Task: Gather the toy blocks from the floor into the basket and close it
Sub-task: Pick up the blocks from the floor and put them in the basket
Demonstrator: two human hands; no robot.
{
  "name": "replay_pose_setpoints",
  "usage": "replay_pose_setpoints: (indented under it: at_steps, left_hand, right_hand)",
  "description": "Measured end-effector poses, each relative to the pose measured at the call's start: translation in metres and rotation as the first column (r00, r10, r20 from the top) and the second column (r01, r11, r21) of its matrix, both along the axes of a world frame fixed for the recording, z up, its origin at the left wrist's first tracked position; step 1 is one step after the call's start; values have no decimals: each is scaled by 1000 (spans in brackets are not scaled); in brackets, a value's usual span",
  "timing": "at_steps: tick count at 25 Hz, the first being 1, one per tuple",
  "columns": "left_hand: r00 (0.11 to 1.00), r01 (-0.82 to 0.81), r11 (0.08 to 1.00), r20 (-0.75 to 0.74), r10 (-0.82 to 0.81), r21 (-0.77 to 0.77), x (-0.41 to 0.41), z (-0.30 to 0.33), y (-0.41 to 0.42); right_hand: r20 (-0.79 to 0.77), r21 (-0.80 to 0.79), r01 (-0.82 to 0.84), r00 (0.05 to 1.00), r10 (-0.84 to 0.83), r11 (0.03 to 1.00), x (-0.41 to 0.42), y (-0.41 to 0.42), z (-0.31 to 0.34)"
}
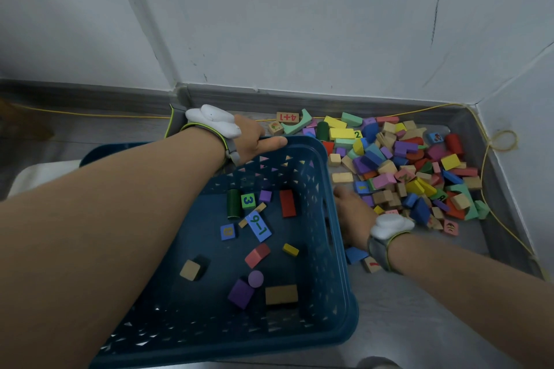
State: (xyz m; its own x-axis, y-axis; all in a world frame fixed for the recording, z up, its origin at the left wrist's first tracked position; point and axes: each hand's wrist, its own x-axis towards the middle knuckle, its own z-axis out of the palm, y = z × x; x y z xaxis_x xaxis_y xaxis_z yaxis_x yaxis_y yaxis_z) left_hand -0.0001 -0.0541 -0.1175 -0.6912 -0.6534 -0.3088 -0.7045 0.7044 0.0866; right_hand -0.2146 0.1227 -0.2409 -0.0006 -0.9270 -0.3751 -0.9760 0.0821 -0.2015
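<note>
Left hand [254, 141] grips the far rim of the blue basket [338, 249], thumb lying flat along the rim's top edge, the other fingers hidden behind the wall. Right hand [355, 216] is down on the floor [419, 308] just beside the basket's right wall, at the near edge of the block pile [404, 165]; its fingers are blurred and partly hidden, so I cannot tell whether they are spread or pinching a block. Each wrist wears a grey strap with a white cloud-shaped device [212, 120].

The basket is tilted toward the camera and open, with perforated walls. Inside it lie about a dozen loose blocks: a green cube marked "3" [248, 201], a blue tile reading "9-1" [258, 225], a dark green cylinder [233, 204], a red rectangular block [287, 203], a blue cube with a yellow figure too blurred to read [227, 231], a purple cube [240, 293] and a plain wooden block [281, 294].

Most blocks are on the floor to the right of the basket, heaped in the corner against the wall [329, 24]. Readable there: a wooden tile "4+1" [287, 117], seen upside down, and a yellow block marked "2" [344, 133]. A blue wedge [355, 255] and a wooden tile with a red mark [372, 264] lie under the right wrist. A thin yellow cord [491, 141] runs along the skirting and loops at the right wall.
</note>
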Motion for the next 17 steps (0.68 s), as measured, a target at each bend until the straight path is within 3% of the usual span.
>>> replay_pose_setpoints:
  at_steps: [3, 6, 9, 13, 17]
  left_hand:
    - [1000, 11, 1000, 2, -11, 5, 1, 1, -1]
    - [999, 25, 1000, 34, -25, 6, 1, 1, -2]
    - [999, 21, 999, 34, -22, 30, 0, 6, -1]
    - [996, 20, 999, 84, -24, 43, -4, 12, 3]
    - [996, 6, 1000, 91, -8, 23, -3, 11, 2]
  right_hand:
    - [77, -123, 148, 987, -139, 981, -10, -15, 16]
    - [266, -236, 353, 920, -289, 905, -19, -41, 56]
    - [408, -388, 420, 876, -255, 821, -19, -64, 118]
    - [537, -380, 298, 842, -54, 875, 2, -66, 199]
    - [304, -275, -87, 937, 173, 958, 30, -52, 237]
